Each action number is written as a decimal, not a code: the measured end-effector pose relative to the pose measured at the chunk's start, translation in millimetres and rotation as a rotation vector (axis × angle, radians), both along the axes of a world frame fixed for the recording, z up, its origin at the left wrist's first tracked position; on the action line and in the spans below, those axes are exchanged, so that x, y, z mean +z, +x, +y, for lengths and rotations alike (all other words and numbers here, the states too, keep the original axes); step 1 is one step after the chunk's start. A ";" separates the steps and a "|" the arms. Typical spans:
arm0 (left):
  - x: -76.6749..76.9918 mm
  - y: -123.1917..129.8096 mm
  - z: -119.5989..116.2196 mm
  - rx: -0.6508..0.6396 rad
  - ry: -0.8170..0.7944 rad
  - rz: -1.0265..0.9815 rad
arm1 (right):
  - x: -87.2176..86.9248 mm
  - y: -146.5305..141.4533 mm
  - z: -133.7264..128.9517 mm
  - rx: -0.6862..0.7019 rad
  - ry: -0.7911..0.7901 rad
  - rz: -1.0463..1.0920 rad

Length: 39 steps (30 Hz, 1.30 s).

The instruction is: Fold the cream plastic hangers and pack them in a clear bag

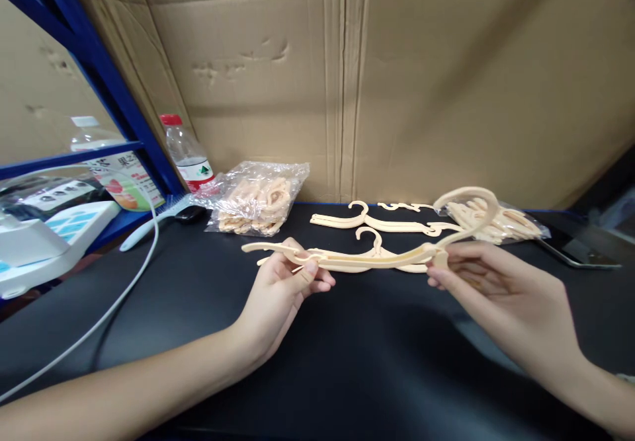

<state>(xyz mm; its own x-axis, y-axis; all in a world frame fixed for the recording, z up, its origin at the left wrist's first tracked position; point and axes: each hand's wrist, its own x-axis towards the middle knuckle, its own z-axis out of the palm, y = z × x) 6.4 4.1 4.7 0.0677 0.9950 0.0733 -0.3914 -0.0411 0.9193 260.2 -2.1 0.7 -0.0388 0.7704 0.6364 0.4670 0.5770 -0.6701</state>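
Between my two hands, above the black table, is a beige plastic clothes hanger [381, 260]. My left hand [290, 282] pinches one of its arms near the left end, thumb in front. The fingers of my right hand [501, 285] are closed on its other end, just below the large curved hook, which rises to the upper right. Behind the held hanger lies another beige hanger [370, 235], partly covered by it. Farther back a further hanger [342, 220] lies flat, with a small wavy beige piece [404, 206] beyond it.
A clear bag of beige parts [258, 203] lies at the back left, another bag [489, 219] at the back right near a phone [578, 256]. Bottles [186, 153], a light-blue brush [153, 223] and a white cable [131, 282] are on the left. Cardboard [262, 84] walls the back.
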 end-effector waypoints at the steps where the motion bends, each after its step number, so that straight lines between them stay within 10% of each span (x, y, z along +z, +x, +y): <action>1: -0.2 0.3 -0.6 -0.004 -0.018 0.003 | 1.8 0.0 1.9 0.004 -0.026 0.032; 8: -4.7 5.4 -10.9 -0.312 -0.157 0.320 | 2.5 4.7 16.6 -0.097 -0.030 0.002; 17: 0.3 1.9 -30.7 -0.520 0.873 1.168 | -14.5 -3.2 22.6 -0.036 -0.014 -0.313; 39: -13.3 -0.2 -23.0 -0.287 0.722 1.448 | -21.4 3.6 38.7 0.148 -0.005 -0.577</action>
<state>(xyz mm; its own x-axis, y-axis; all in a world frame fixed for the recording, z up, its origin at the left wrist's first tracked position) 6.1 -18.9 -8.6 0.6539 0.7286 0.2038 0.6555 -0.6801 0.3284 263.8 36.6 -20.7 -0.4843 0.7334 0.4770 0.6713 0.6612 -0.3349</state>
